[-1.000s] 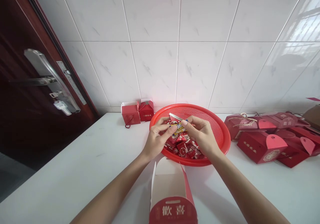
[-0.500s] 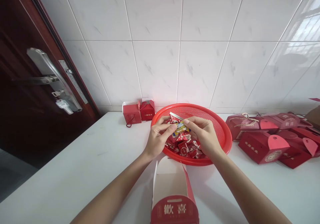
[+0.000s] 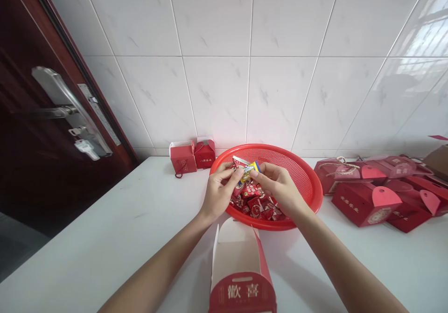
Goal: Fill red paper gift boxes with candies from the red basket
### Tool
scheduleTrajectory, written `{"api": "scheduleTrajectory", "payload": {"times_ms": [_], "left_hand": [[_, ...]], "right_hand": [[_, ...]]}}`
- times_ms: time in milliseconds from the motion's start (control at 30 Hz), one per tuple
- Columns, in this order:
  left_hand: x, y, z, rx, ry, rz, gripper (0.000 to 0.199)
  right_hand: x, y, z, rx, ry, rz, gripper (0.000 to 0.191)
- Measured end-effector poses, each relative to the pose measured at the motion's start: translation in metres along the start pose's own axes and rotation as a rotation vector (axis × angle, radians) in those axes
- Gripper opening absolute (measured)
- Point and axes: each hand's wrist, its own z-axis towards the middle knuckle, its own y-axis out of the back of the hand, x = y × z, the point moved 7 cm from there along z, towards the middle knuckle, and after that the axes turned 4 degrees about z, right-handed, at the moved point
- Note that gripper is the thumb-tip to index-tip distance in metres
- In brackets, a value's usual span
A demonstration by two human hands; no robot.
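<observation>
One yellow-and-blue sweet [image 3: 248, 171], pinched by the fingertips of left hand [image 3: 217, 194] and right hand [image 3: 283, 186] together, held over a red basket [image 3: 317, 201] of wrapped sweets [image 3: 257, 208] just beyond one open-topped box [image 3: 238, 261] — step in hand, I'd say, picking over the sweets; next move calling for a light, steady pinch.

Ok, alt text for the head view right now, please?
The left hand and right hand pinch a yellow-and-blue packet over a red basket of red sweets. An open box stands on the basket's near side; on the white counter, two small boxes sit to the left, a group of red boxes to the right.
</observation>
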Motion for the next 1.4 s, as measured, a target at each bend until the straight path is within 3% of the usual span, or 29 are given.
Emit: {"api": "scheduleTrajectory", "payload": {"times_ms": [200,300,500,767,1133,1400], "left_hand": [[-0.0014,-0.0007,0.0016,-0.007,-0.004,-0.019,0.054],[-0.0001,0.0001,0.0011,-0.011,0.015,-0.016,0.047],[-0.0005,-0.0058,-0.0003,0.101,0.041,-0.016,0.04],[0.0007,-0.0015,0.0012,0.044,0.026,-0.026,0.054],[0.0031,-0.0035,0.0017,0.082,0.043,-0.082,0.044],[0.0036,-0.0038,0.0008,0.116,0.04,-0.07,0.041]], "right_hand": [[-0.0003,-0.0011,0.0004,0.03,0.006,0.087,0.048],[0.0005,0.0005,0.0007,0.015,0.02,0.078,0.048],[0.0021,0.0045,0.0002,-0.047,0.022,0.042,0.047],[0.0024,0.0057,-0.0005,-0.081,0.024,0.028,0.043],[0.0045,0.0083,-0.0004,-0.111,0.09,-0.013,0.034],[-0.0035,0.0049,0.0036,-0.062,-0.032,0.143,0.029]]}}
